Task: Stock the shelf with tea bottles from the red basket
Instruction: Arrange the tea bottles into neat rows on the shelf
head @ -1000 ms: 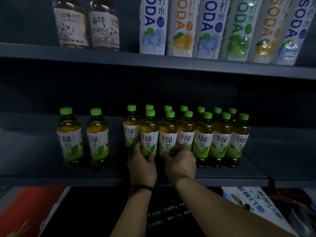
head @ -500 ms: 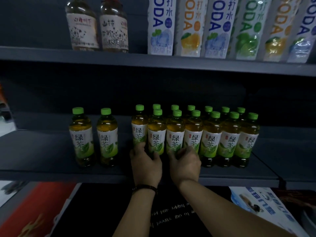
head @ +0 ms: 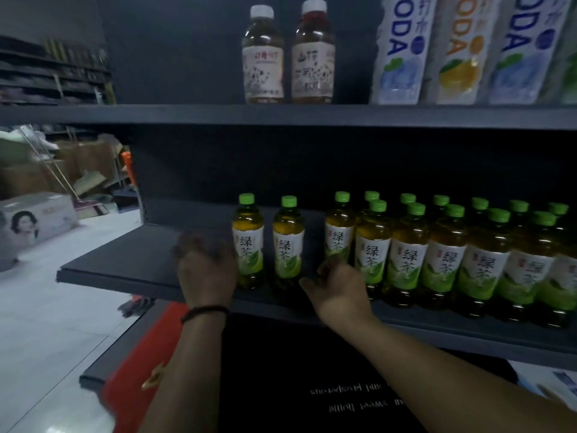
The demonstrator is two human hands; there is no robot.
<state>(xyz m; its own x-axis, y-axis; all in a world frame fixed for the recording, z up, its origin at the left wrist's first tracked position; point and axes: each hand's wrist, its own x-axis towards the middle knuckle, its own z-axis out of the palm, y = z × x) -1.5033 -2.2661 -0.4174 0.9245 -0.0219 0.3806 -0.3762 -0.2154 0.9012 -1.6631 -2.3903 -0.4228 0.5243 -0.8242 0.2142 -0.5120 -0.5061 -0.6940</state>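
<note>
- Half a second ago both hands were on the front bottles of the packed block. Now they have come off it and moved left.
- My left hand is blurred with motion. Its fingers look spread and it holds nothing. It is just beside the leftmost bottle, but I cannot tell whether it touches it.
- My right hand hangs with loosely curled fingers and grips nothing. It sits low in the gap between the second bottle and the lone bottle at the left end of the block.
- The tea bottles are all standing upright on the shelf. The packed block runs in two rows to the right, and the two loose bottles stand apart from it on the left.
- The view has also swung left, so the bare left end of the shelf and the floor beyond it now show.
- I read this as the block being squared up and finished with. The likely next job is to close up the two loose bottles, or to fetch more stock.
- I cannot make out the red basket. A red patch shows below the shelf, but I cannot say what it is.
- The loose pair stands near the front edge, so a careless sweep could tip one off.
</note>
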